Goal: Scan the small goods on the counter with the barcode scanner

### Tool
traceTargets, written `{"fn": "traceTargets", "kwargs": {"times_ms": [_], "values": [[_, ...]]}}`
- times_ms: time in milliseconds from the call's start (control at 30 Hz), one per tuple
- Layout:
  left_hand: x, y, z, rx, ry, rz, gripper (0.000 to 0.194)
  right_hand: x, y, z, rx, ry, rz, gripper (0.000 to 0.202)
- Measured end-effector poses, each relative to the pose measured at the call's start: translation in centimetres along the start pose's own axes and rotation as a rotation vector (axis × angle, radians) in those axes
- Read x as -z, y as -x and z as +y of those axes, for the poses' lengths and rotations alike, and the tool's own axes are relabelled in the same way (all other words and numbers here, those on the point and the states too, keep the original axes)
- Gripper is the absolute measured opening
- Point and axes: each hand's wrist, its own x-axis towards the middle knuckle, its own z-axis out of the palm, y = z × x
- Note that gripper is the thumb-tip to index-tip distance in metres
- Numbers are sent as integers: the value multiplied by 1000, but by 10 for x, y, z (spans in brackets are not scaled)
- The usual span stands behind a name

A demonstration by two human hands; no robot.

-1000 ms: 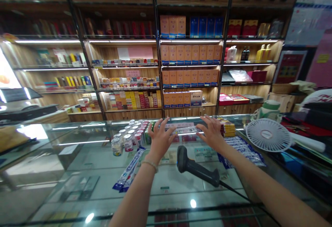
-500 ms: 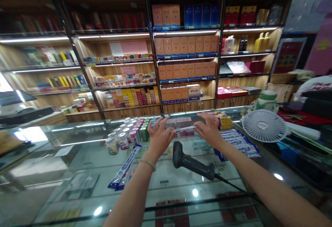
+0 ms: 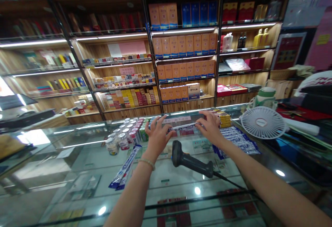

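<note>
Between both hands stretches a thin white and dark-blue snack packet (image 3: 184,126), seen nearly edge-on above the glass counter. My left hand (image 3: 158,135), a beaded bracelet at its wrist, pinches the packet's left end with thumb and fingers. The other end is pinched by my right hand (image 3: 209,127). Below them a black barcode scanner (image 3: 193,161) lies on the glass with its cable running right. Two or so blue-and-white long packets (image 3: 126,168) lie left of my left forearm, overlapping. More such packets (image 3: 234,140) are spread by my right forearm.
Several small jars (image 3: 123,140) and cans stand in rows left of my left hand. Yellow packs (image 3: 224,119) lie beyond the right packets. A white fan (image 3: 263,123) and a green-topped flask (image 3: 266,97) stand at the right. Shelves of boxes (image 3: 185,46) line the back wall.
The packet between my hands has turned slightly, showing more of its dark-blue printed face. Both hands keep their hold, and the view has shifted slightly.
</note>
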Motion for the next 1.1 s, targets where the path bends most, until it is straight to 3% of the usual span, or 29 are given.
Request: {"fn": "traceTargets", "kwargs": {"times_ms": [333, 567, 767, 933, 1100], "values": [[-1, -2, 0, 70, 37, 29, 14, 4, -1, 6, -35, -58, 31, 21], [2, -5, 8, 137, 40, 23, 15, 8, -6, 10, -128, -42, 159, 25], [5, -9, 18, 186, 62, -12, 16, 8, -8, 12, -164, -28, 163, 23], [13, -23, 34, 152, 86, -74, 20, 35, -18, 22, -120, 80, 90, 20], [24, -38, 72, 39, 114, -222, 20, 72, -6, 46, -137, 225, 84, 19]]}}
